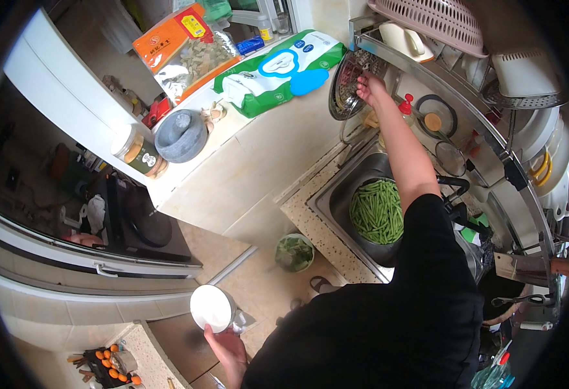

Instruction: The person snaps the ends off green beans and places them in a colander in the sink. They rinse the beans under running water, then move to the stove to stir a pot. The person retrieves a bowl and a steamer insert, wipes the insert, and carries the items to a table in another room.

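Observation:
My left hand (227, 351) grips a white bowl (211, 307) by its edge, low on the left and above the floor. My right hand (373, 89) is stretched out to the far wall, its fingers curled at a perforated stainless steel strainer (345, 99). Whether those fingers grip the strainer or only overlap it in view is unclear. Under my right forearm is a steel sink (337, 194). Green beans (377, 211), cut into lengths, fill a round vessel in it; my arm and sleeve cover part of them.
On the ledge are a stone mortar (180, 141), a lidded jar (138, 153), garlic (213, 113), a wipes pack (279, 73) and an orange food bag (187, 53). A metal rack (488, 126) curves along the right. A bin (294, 253) with green scraps stands on the floor.

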